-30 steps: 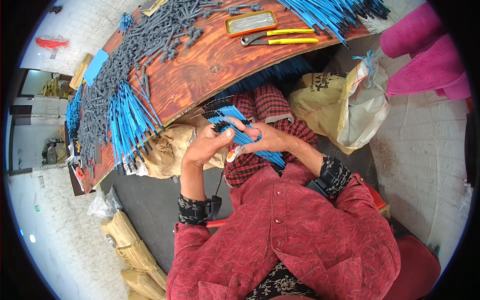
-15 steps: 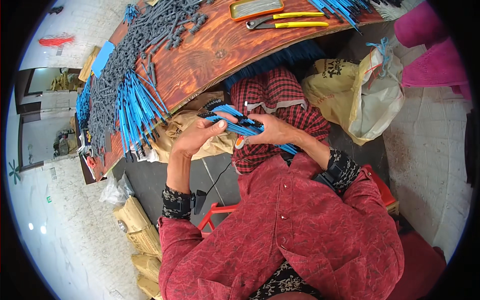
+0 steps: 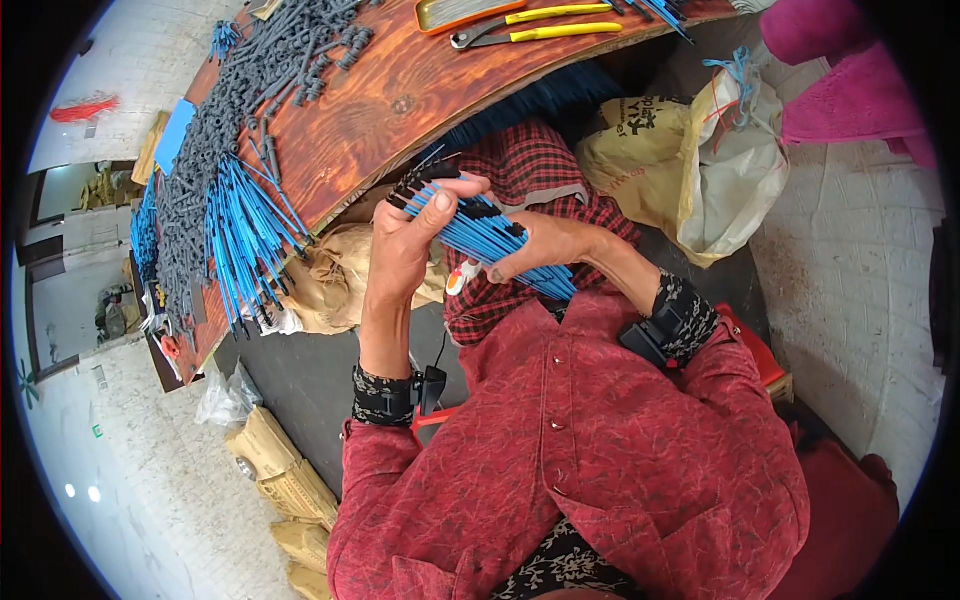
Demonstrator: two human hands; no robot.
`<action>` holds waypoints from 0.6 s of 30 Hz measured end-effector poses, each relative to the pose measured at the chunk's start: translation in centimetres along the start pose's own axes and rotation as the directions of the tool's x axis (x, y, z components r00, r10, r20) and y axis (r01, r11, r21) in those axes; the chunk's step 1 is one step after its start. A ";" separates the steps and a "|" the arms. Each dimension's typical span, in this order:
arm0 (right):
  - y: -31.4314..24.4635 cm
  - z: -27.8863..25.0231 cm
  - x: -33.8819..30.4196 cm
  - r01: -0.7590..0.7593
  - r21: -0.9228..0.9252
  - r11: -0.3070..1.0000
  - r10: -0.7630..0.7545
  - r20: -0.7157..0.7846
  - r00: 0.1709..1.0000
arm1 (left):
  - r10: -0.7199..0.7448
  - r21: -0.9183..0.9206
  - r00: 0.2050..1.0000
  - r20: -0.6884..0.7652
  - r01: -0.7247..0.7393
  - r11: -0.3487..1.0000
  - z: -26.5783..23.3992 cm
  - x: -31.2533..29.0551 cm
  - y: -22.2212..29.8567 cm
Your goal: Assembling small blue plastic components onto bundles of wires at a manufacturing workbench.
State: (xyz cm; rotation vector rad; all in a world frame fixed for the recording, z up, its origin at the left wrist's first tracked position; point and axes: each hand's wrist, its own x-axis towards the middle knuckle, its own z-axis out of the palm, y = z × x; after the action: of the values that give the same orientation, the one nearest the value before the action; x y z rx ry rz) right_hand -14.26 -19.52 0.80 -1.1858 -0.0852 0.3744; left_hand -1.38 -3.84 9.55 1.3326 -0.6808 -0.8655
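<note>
left hand (image 3: 405,245): wrapped round the bundle of blue rods (image 3: 480,232) near its black-tipped end, fingers (image 3: 452,186) curled and pressed on the rods, thumb on top
right hand (image 3: 545,243): gripped the same bundle further down, fingers pressed together round it, thumb tip on the blue shafts
bundle position: held over the lap, above the red checked cloth (image 3: 530,170), slanted, black tips toward the bench (image 3: 400,95), blue tails running down toward the chest; clear of the bench, not touching it
step in hand: looked like gathering and squaring up a handful of rods, both hands closing on it
next move calls for: by my guess, keeping the right-hand grip firm while the left evens the tips, or loose rods would slip out of the bundle
bench, left part: heap of grey rods (image 3: 215,150) with loose blue rods (image 3: 240,230) fanned over the edge
bench, far edge: yellow-handled pliers (image 3: 530,25) beside a flat orange-rimmed tray (image 3: 460,12)
floor right: yellowish plastic sack (image 3: 690,170), open, near the knee, well apart from the hands
floor left: brown paper bags (image 3: 280,470) stacked low, untouched
clothing: red shirt, patterned cuffs, a black band on each wrist
</note>
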 end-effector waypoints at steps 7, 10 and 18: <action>0.4 -1.1 1.3 0.103 0.093 0.990 -0.117 0.161 0.980 | -0.046 0.052 0.999 -0.012 0.047 0.998 0.1 0.0 0.0; -1.0 -0.4 2.0 0.230 0.215 0.949 -0.253 0.089 0.963 | -0.040 0.131 0.998 -0.057 0.047 0.990 -0.2 0.1 -0.3; -0.8 -0.3 2.4 0.135 0.149 0.980 -0.146 0.067 0.987 | 0.127 0.236 0.989 -0.074 -0.107 0.966 1.0 0.2 -0.8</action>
State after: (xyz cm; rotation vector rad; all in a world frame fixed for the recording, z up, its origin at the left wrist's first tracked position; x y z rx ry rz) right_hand -11.80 -19.24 1.10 -1.0163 -0.2053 0.2969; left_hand -2.23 -4.51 8.87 1.5132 -0.8004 -0.6415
